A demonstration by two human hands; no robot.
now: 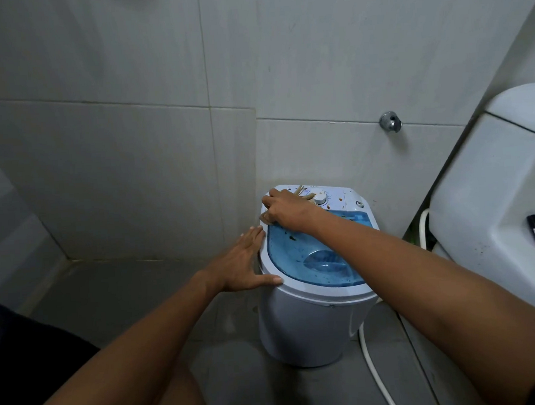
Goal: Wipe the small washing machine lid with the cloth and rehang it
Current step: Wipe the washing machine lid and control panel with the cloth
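Cloth: a small, thin, tan rag (267, 216), mostly hidden under the right hand. It sits on the back left corner of the washer top. A bit sticks out by the fingers. More tan shows near the knob, but I cannot tell if that is the same cloth.
How the cloth will handle: it looks soft, light and floppy. It should bunch up easily, so a flat palm on top looks best for wiping. Pinch one corner to hang it up.
Lid: a see-through blue plastic lid (297, 250) on the small white round washing machine (308, 325). It looks hard, smooth and maybe slippery. Little dark bits and orange spots are on it.
Right hand: the right hand (287, 209) is curled down on the cloth, pressing it to the white top.
Left hand: the left hand (245, 263) is open and flat, with fingers spread. It rests on the washer's left rim and holds nothing. I think it keeps the light washer from sliding.
Knob: a white round dial (320, 197) just beside the right hand.
Around: grey wall tiles (132, 163), a white hose (377, 374) on the floor and a white toilet tank (495, 204) to the right.
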